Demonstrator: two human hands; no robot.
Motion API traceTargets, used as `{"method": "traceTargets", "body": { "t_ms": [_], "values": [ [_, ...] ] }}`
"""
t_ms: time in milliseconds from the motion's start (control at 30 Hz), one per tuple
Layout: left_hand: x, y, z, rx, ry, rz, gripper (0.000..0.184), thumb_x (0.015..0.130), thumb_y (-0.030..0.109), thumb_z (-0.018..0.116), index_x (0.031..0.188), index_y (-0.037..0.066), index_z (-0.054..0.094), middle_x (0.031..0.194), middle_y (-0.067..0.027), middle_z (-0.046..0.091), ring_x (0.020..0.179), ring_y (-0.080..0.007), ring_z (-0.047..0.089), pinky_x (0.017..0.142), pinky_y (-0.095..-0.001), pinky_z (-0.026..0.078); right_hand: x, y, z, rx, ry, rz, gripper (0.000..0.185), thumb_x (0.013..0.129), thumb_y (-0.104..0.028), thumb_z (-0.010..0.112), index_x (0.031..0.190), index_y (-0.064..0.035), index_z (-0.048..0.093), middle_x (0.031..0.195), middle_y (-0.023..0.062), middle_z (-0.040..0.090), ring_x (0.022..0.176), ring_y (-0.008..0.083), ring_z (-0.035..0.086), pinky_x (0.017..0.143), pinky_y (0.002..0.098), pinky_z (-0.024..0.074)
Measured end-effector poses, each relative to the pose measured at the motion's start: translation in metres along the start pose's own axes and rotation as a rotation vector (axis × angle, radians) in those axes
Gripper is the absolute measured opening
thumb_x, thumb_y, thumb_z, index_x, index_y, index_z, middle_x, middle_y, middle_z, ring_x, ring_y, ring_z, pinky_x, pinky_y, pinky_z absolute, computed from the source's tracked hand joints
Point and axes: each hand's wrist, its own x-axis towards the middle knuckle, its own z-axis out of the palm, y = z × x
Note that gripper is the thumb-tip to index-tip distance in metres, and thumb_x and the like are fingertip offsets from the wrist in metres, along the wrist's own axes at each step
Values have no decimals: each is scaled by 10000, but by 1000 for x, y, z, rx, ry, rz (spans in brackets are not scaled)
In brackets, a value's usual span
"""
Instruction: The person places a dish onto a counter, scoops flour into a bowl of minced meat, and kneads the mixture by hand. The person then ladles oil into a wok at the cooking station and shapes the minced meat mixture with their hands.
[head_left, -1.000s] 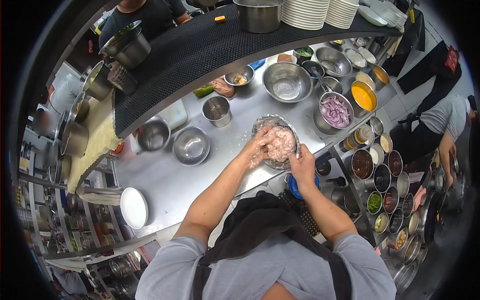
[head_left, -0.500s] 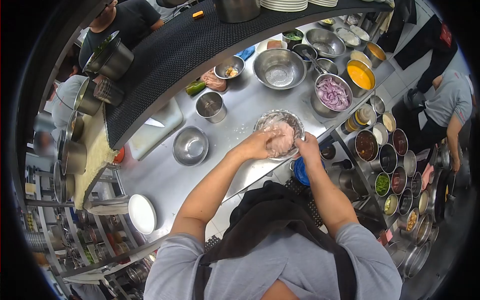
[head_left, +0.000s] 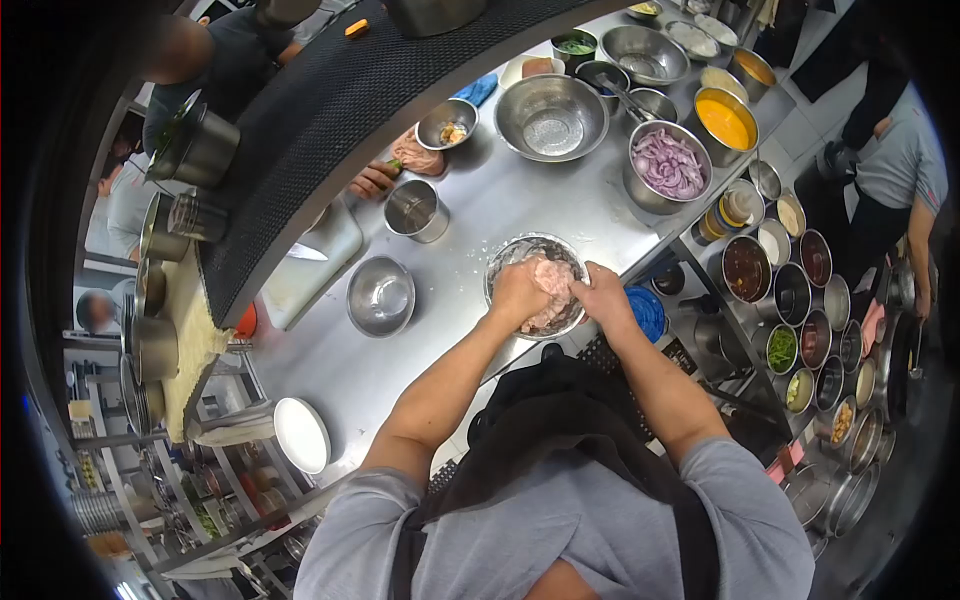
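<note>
A metal bowl (head_left: pixel 492 262) stands at the front edge of the steel counter, with a pale pink minced mass (head_left: pixel 553 277) inside. My left hand (head_left: pixel 519 293) is in the bowl, its fingers closed round part of the mass. My right hand (head_left: pixel 603 295) grips the bowl's right rim, thumb towards the inside. Left of the bowl are an empty steel bowl (head_left: pixel 381 297) and a steel pot (head_left: pixel 416 212). White specks lie on the counter beside the bowl.
A large bowl (head_left: pixel 551 118), a pot of sliced red onion (head_left: pixel 669 165) and a pot of orange liquid (head_left: pixel 726 119) stand behind. A co-worker's hand (head_left: pixel 375 180) reaches under the shelf near a cutting board (head_left: pixel 335 255). A white plate (head_left: pixel 302 436) lies left.
The view has shifted. My left hand has moved within the mass and is now closed on it. A co-worker's hand has appeared at the green pepper behind the counter.
</note>
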Motion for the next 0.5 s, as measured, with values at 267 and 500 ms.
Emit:
{"method": "traceTargets", "body": {
  "t_ms": [267, 500],
  "values": [
    [-7, -24, 9, 131, -14, 171, 574, 711, 349, 726, 1168, 38, 572, 1144, -218, 585, 1061, -376, 561, 872, -436, 465, 13, 34, -3, 134, -93, 251, 222, 750, -106, 579, 820, 103, 555, 816, 234, 622, 601, 307, 661, 447, 361, 560],
    [16, -27, -15, -134, -217, 94, 640, 694, 408, 738, 1197, 38, 594, 1325, -194, 491, 1222, -343, 476, 988, -393, 416, -1, 47, -7, 416, -26, 265, 215, 877, -149, 548, 835, 61, 535, 714, 152, 591, 572, 212, 649, 446, 316, 545]
  ]
}}
